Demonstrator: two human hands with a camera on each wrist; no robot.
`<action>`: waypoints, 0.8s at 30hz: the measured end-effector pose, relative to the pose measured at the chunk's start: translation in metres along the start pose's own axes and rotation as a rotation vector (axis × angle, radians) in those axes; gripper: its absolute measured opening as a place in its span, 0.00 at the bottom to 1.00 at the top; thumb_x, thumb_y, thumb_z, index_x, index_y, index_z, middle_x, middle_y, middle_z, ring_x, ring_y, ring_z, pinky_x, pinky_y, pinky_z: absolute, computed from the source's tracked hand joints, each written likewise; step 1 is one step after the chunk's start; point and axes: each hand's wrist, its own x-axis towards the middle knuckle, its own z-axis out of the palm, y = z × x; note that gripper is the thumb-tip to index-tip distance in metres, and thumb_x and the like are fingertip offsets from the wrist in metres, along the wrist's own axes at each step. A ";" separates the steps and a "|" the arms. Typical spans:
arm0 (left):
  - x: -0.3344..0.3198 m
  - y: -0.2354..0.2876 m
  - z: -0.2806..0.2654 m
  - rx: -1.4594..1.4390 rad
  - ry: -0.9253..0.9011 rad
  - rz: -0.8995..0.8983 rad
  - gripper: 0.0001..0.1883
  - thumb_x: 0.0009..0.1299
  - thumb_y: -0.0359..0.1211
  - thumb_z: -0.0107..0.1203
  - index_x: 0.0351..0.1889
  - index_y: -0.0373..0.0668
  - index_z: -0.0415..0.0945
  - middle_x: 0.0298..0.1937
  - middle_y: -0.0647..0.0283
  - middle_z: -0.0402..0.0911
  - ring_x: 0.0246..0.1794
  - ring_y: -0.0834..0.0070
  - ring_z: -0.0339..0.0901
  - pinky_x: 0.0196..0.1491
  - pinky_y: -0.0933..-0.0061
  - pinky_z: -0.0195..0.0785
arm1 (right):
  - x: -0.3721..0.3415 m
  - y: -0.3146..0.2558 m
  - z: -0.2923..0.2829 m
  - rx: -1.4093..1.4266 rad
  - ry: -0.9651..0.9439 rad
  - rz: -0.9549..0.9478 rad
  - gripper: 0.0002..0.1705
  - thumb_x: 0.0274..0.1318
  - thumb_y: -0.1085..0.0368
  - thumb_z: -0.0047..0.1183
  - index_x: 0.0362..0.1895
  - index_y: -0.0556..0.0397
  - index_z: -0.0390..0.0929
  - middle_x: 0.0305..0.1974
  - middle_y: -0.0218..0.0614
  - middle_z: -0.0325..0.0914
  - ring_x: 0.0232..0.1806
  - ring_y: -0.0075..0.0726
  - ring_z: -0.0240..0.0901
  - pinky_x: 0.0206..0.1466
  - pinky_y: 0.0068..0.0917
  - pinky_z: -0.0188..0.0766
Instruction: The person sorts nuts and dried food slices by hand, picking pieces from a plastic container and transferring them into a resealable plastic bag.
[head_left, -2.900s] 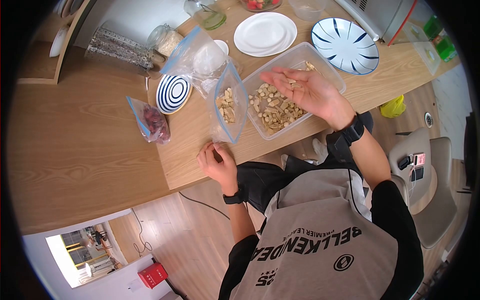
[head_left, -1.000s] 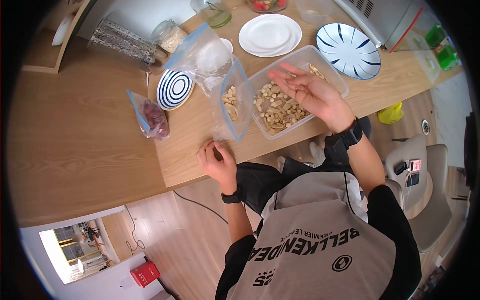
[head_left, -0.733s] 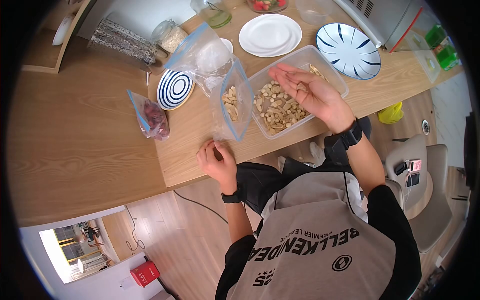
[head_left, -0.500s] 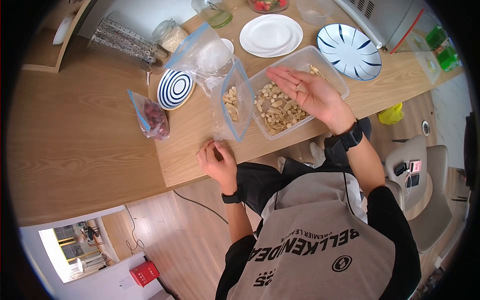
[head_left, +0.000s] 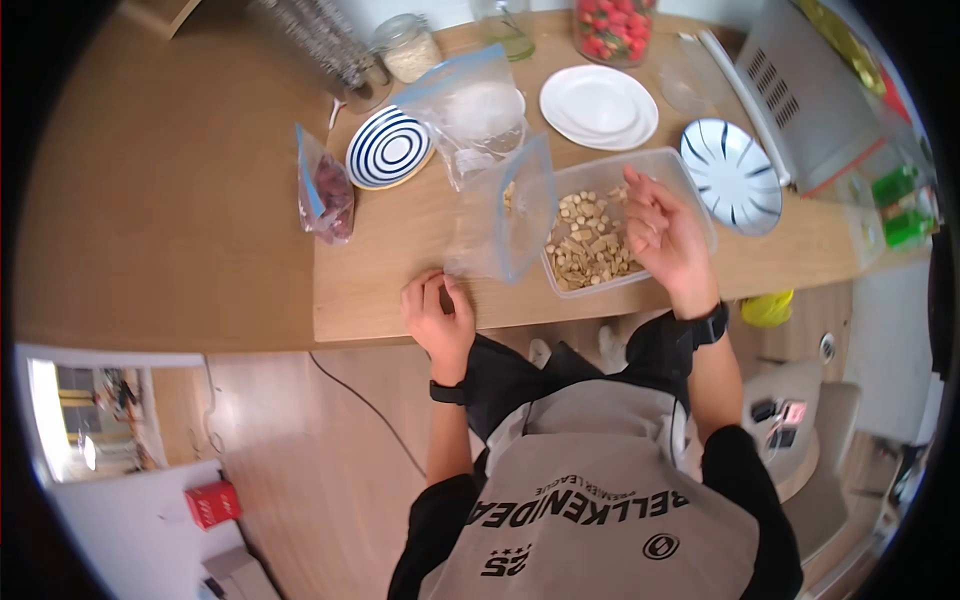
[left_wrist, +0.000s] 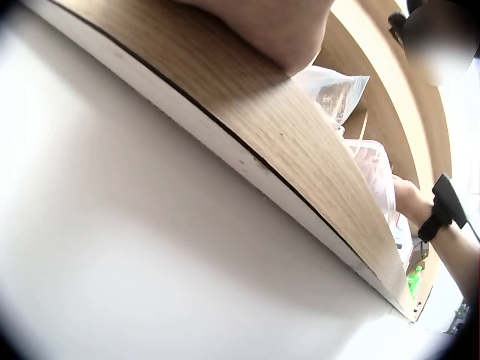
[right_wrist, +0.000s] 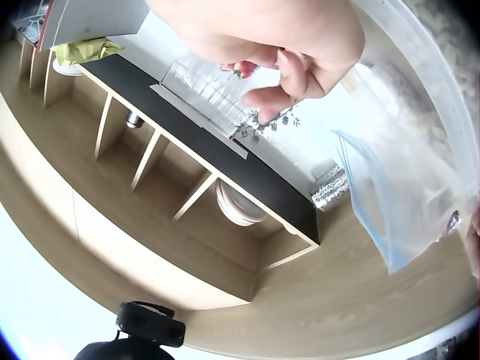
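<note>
Pale dried slices (head_left: 588, 245) lie in a clear plastic container (head_left: 706, 215) near the table's front edge. My right hand (head_left: 672, 240) is over the container's right part, its index finger raised and the others loosely bent; whether a slice lies in the palm is hidden. In the right wrist view the same hand (right_wrist: 277, 45) has bent fingers with no slice visible. Left of the container stands an unsealed zip bag (head_left: 522, 225) with some slices inside. My left hand (head_left: 437, 325) rests at the table edge, fingers loosely curled, holding nothing, just left of that bag.
Behind are another clear bag (head_left: 480, 110), white plates (head_left: 600, 108), a grain jar (head_left: 408, 52) and a strawberry container (head_left: 612, 35). A striped plate (head_left: 390, 148) and a bag of dark red pieces (head_left: 328, 200) lie left. A blue-lined plate (head_left: 732, 178) sits right of the container.
The head view has turned and shifted. My right hand has gone from palm up with straighter fingers and a slice showing to bent fingers with a raised index finger. The left hand still rests at the edge.
</note>
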 end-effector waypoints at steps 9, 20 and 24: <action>0.000 0.005 -0.002 -0.015 0.043 -0.072 0.04 0.67 0.29 0.63 0.37 0.39 0.82 0.43 0.59 0.83 0.45 0.55 0.78 0.49 0.57 0.70 | -0.023 0.016 0.060 -0.579 -0.088 -0.642 0.14 0.82 0.61 0.39 0.59 0.53 0.73 0.22 0.20 0.49 0.19 0.17 0.41 0.24 0.22 0.42; 0.002 0.002 -0.007 -0.004 0.049 -0.074 0.04 0.66 0.29 0.64 0.36 0.40 0.83 0.43 0.61 0.83 0.44 0.58 0.78 0.48 0.59 0.69 | 0.012 0.076 0.092 -2.110 -0.035 -0.560 0.16 0.69 0.68 0.54 0.58 0.54 0.76 0.15 0.44 0.67 0.17 0.42 0.68 0.26 0.37 0.61; 0.000 0.001 -0.005 -0.017 0.059 -0.072 0.04 0.66 0.29 0.64 0.36 0.40 0.83 0.42 0.60 0.83 0.44 0.58 0.78 0.48 0.59 0.69 | 0.012 0.074 0.096 -2.219 -0.030 -0.591 0.17 0.68 0.67 0.57 0.59 0.54 0.76 0.16 0.45 0.70 0.18 0.45 0.71 0.26 0.38 0.63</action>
